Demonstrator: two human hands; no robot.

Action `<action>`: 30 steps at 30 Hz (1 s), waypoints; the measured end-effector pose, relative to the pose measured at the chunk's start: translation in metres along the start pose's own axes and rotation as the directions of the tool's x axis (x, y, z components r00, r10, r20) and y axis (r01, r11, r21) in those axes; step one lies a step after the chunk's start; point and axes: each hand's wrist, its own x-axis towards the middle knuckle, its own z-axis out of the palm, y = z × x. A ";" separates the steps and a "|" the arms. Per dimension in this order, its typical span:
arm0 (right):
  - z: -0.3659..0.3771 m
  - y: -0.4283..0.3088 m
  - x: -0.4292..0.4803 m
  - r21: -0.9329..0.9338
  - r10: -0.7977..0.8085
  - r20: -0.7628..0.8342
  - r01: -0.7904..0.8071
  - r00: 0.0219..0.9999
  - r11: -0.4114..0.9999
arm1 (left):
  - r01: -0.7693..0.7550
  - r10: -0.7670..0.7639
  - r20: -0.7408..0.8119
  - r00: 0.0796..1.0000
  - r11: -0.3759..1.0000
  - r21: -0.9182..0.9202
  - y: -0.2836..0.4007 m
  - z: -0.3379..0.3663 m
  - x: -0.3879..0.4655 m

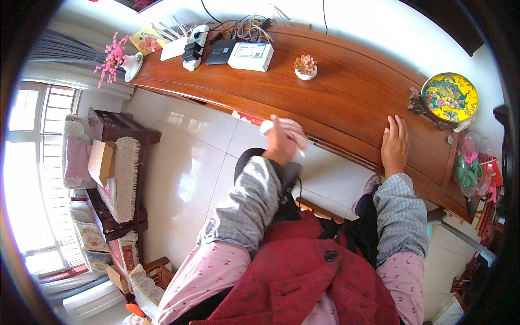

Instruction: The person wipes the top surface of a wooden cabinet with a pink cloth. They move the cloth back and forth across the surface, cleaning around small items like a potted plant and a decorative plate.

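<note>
A pale pink cloth point(293, 132) is bunched in my left hand point(280, 142), slightly blurred, near the front edge of a long reddish-brown wooden cabinet point(349, 97). My right hand point(395, 142) rests palm down on the right part of the cabinet top, fingers together and holding nothing. Beyond my hands, a small pink succulent point(305, 65) stands in a white pot. To the right of my right hand, a round yellow decorative plate point(450, 97) with a peacock design sits in a dark carved stand point(420, 106).
At the back left are a white router point(174, 49), a power strip point(196, 46), a black box point(220, 52), a white box point(250, 56) and tangled cables. A vase of pink blossoms point(132, 65) stands at the left end. Wooden seating point(122, 134) lines the window side.
</note>
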 end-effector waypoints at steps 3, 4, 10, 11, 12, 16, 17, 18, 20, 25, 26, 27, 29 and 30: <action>-0.005 -0.001 0.002 0.030 0.028 0.055 -0.030 0.998 0.999 | 0.208 0.495 -0.614 0.614 0.650 0.731 -0.069 -0.024 0.021; -0.006 0.000 0.002 0.031 0.029 0.053 -0.031 0.998 0.999 | 0.206 0.527 -0.627 0.574 0.648 0.733 -0.080 -0.030 0.026; -0.004 0.000 0.002 0.050 0.033 0.044 -0.035 0.999 0.998 | 0.175 0.542 -0.639 0.545 0.672 0.719 -0.011 -0.018 0.020; -0.004 0.000 0.001 0.057 0.036 0.041 -0.038 0.999 0.998 | 0.115 0.584 -0.646 0.492 0.692 0.713 0.015 -0.011 0.018; -0.004 0.000 0.001 0.065 0.041 0.036 -0.044 0.998 0.997 | 0.053 0.622 -0.649 0.437 0.703 0.710 0.043 -0.003 0.016; -0.005 0.000 0.001 0.008 0.024 0.052 -0.024 0.998 1.000 | 0.036 0.871 -0.368 0.325 0.378 0.925 0.050 -0.018 0.026; -0.004 -0.001 0.001 0.035 0.038 0.057 -0.040 0.998 0.999 | 0.029 0.864 -0.350 0.361 0.365 0.930 0.041 -0.027 0.029; -0.004 0.000 0.001 0.044 0.024 0.046 -0.026 0.999 0.999 | 0.087 0.901 -0.217 0.375 0.199 0.976 0.028 -0.039 0.033; -0.004 0.000 0.002 0.057 0.036 0.051 -0.039 0.998 0.998 | 0.176 0.914 -0.079 0.399 0.008 0.984 0.025 -0.052 0.037; -0.005 0.001 0.003 0.054 0.044 0.115 -0.051 0.992 0.997 | 0.321 0.950 0.118 0.291 -0.213 0.923 0.104 -0.037 0.018; -0.005 0.001 0.003 0.042 0.053 0.134 -0.059 0.990 0.997 | 0.248 0.956 0.172 0.239 -0.231 0.941 0.121 -0.034 0.019; -0.005 0.002 0.002 0.023 0.061 0.152 -0.066 0.986 0.998 | 0.188 0.946 0.254 0.201 -0.292 0.938 0.138 -0.034 0.020; -0.005 0.003 0.001 0.020 0.064 0.164 -0.068 0.984 0.997 | 0.250 0.925 0.297 0.236 -0.353 0.901 0.175 -0.035 0.008; -0.004 0.003 0.001 0.009 0.068 0.171 -0.070 0.983 0.997 | 0.541 0.879 0.412 0.239 -0.473 0.695 0.198 -0.034 0.009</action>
